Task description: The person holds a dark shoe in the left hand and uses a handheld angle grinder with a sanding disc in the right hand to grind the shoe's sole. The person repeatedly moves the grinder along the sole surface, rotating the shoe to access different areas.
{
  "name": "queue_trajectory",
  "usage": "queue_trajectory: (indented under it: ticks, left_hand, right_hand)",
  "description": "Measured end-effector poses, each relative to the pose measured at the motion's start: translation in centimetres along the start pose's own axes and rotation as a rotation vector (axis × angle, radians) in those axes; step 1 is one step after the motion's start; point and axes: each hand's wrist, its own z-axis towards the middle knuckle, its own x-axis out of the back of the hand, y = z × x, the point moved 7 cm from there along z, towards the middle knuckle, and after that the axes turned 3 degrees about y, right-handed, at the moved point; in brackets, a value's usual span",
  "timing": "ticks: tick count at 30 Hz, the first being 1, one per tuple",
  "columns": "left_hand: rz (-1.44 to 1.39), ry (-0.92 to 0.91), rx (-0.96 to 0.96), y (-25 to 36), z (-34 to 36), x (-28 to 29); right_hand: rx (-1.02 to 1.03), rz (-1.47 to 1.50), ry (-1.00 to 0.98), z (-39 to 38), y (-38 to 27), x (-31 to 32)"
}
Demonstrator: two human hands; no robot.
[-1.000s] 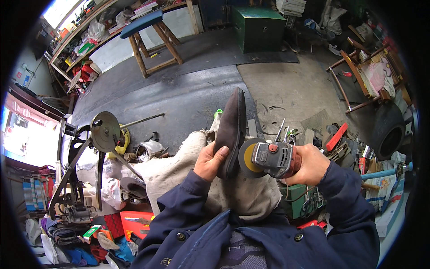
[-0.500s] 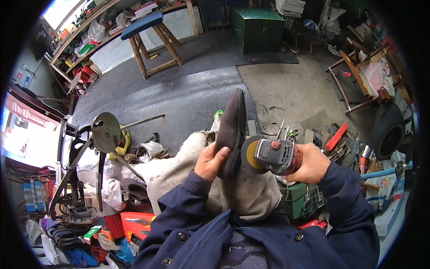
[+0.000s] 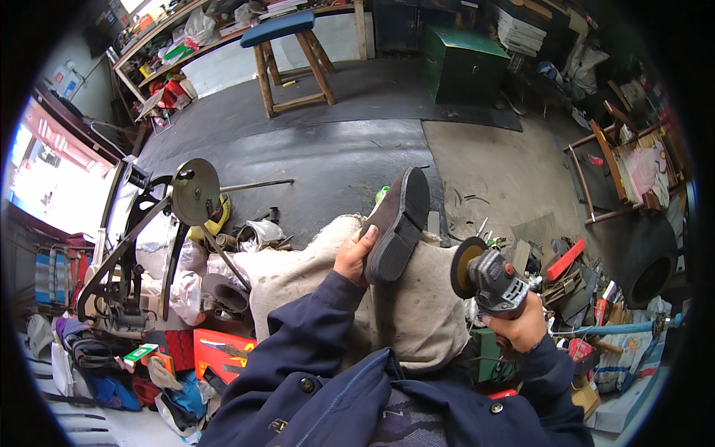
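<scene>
My left hand (image 3: 353, 255) grips a dark brown shoe (image 3: 386, 211) by its heel end, thumb along its side. The shoe's black sole (image 3: 407, 237) is tilted toward the right and faces up. An angle grinder (image 3: 497, 283) with a round yellow-brown disc (image 3: 467, 267) is in my right hand (image 3: 519, 325), whose fingers wrap round its body. The disc stands apart from the shoe, to its right. Beneath both lies a worn beige cloth (image 3: 298, 276) draped over my lap. Whether the disc is turning I cannot tell.
At the left stands a black iron machine with a round wheel (image 3: 196, 192). A blue-topped wooden stool (image 3: 279, 30) and a green chest (image 3: 465, 67) stand far ahead. Scraps, tools and a red strip-shaped piece (image 3: 566, 258) crowd the right; a wooden chair (image 3: 607, 160) is beyond.
The grinder has moved right and down, away from the shoe. My left hand has turned the shoe so that more of its sole shows. The whole view has shifted slightly.
</scene>
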Motion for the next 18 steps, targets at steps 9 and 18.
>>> queue_trajectory:
  ticks: [9, 18]
  left_hand:
    - [-0.523, 0.029, -0.182, 1.4, -1.0, 0.6]
    - [-0.461, 0.101, -0.411, 4.1, -2.6, 4.1]
  right_hand:
    - [0.149, 0.340, 0.255, -2.8, 3.4, 1.1]
    - [0.166, 0.646, 0.182, -1.9, 3.8, 2.6]
